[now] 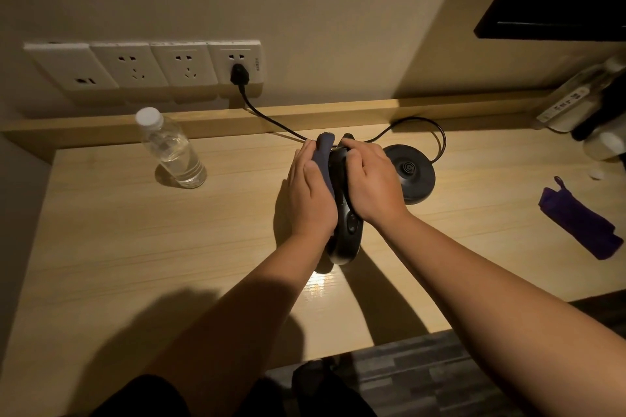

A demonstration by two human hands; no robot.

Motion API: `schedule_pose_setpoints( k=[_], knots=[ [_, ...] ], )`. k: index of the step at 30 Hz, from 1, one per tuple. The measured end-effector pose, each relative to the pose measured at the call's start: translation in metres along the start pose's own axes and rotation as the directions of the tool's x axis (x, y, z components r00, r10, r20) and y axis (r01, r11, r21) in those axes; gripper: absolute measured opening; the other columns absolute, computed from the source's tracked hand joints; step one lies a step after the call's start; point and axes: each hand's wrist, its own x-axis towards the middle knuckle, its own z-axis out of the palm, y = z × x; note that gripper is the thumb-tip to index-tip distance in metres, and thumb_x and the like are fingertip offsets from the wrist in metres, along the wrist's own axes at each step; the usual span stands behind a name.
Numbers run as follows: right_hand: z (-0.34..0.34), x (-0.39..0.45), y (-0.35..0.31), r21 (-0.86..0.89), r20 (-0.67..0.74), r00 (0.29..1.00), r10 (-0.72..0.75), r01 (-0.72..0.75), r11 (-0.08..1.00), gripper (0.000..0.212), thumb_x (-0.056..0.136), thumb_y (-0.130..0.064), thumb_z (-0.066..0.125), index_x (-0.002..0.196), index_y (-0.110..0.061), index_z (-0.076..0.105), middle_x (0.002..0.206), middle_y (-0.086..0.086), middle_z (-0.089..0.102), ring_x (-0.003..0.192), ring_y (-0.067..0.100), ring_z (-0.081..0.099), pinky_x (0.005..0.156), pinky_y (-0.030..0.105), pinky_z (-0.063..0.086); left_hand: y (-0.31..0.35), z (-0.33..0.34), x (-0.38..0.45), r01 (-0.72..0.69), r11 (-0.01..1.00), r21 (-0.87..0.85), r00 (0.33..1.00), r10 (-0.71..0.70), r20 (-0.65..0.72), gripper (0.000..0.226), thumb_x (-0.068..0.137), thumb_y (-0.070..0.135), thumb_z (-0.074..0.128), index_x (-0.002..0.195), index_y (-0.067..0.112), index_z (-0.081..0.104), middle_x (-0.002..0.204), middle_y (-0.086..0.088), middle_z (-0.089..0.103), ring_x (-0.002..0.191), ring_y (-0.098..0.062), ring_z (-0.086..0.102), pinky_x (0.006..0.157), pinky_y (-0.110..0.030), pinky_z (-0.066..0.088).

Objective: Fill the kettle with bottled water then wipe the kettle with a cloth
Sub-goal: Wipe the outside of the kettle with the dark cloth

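The black kettle [345, 230] stands on the wooden desk [169, 247], off its base, mostly covered by my hands; its handle points toward me. My left hand [310, 193] presses a dark blue cloth [323, 154] against the kettle's left side. Resting over the kettle's top and right side is my right hand [371, 179], holding it. A clear plastic water bottle [171, 149] with a white cap stands upright at the back left of the desk, partly filled.
The round black kettle base [411, 173] sits just right of the kettle, its cord [271, 120] running to a wall socket [238, 73]. A folded purple cloth [579, 218] lies at the right. Packets and items [582, 105] crowd the far right corner.
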Motion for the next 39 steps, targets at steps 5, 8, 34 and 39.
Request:
schedule_pose_setpoints(
  k=[5,8,34,39],
  knots=[
    [0.001,0.001,0.001,0.003,-0.003,1.000,-0.008,0.008,1.000,0.040,0.101,-0.026,0.030,0.132,-0.019,0.055,0.132,0.007,0.055,0.123,0.019,0.046,0.106,0.036,0.034,-0.009,0.000,0.002,-0.030,1.000,0.001,1.000,0.030,-0.003,0.055,0.099,0.044,0.014,0.146,0.039,0.043,0.149,0.011,0.049,0.139,-0.009,0.041,0.115,-0.046,0.035],
    [0.003,0.001,0.003,0.015,-0.005,1.000,-0.004,0.004,1.000,0.044,0.098,-0.031,0.028,0.132,-0.021,0.054,0.133,0.005,0.054,0.123,0.018,0.046,0.107,0.036,0.034,-0.027,0.001,0.005,-0.045,0.998,0.031,0.999,0.046,-0.013,0.052,0.101,0.043,0.014,0.145,0.040,0.043,0.145,0.010,0.053,0.133,-0.011,0.048,0.111,-0.046,0.041],
    [-0.009,0.001,0.007,-0.001,0.104,0.990,-0.100,0.100,0.995,0.042,0.101,-0.033,0.028,0.134,-0.020,0.051,0.134,0.005,0.053,0.123,0.016,0.045,0.106,0.036,0.036,-0.054,-0.026,0.036,0.391,0.919,-0.050,0.895,-0.367,0.254,0.034,0.089,0.065,0.038,0.092,0.040,0.062,0.101,-0.005,0.066,0.102,-0.027,0.064,0.096,-0.048,0.051],
    [-0.019,0.009,0.009,-0.004,0.217,0.964,-0.152,0.157,0.988,0.039,0.103,-0.029,0.030,0.135,-0.020,0.050,0.135,0.005,0.051,0.122,0.015,0.045,0.099,0.024,0.033,-0.053,-0.029,0.048,0.525,0.848,-0.070,0.842,-0.506,0.189,0.041,0.077,0.069,0.040,0.088,0.035,0.060,0.105,-0.008,0.067,0.103,-0.029,0.063,0.101,-0.053,0.047]
  ],
)
